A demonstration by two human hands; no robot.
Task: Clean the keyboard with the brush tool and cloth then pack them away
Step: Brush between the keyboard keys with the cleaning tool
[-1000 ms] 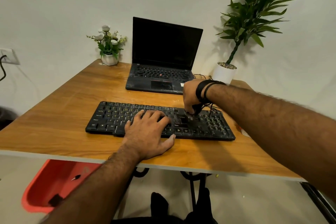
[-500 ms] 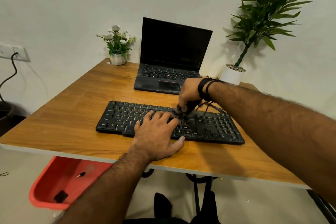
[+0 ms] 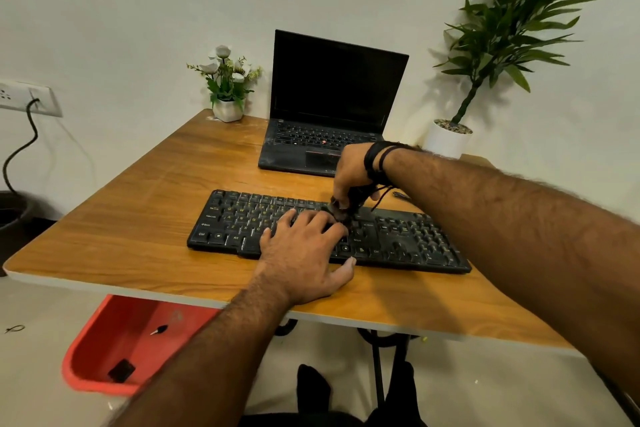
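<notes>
Since the earlier frame the right hand [image 3: 351, 172] has slid its dark brush tool [image 3: 341, 210] leftward along the upper rows of the black keyboard [image 3: 398, 239], fingers curled round it. Left hand [image 3: 304, 253] lies flat mid-keyboard, fingers spread and straight. Legends "Ctrl", "Alt" and "Caps Lock" read at lower left of the keys. Behind, mid-frame, an open black laptop [image 3: 332, 104] stands on the wood-grain tabletop [image 3: 121, 218]; a red plastic bin [image 3: 117, 347] sits below at lower left.
</notes>
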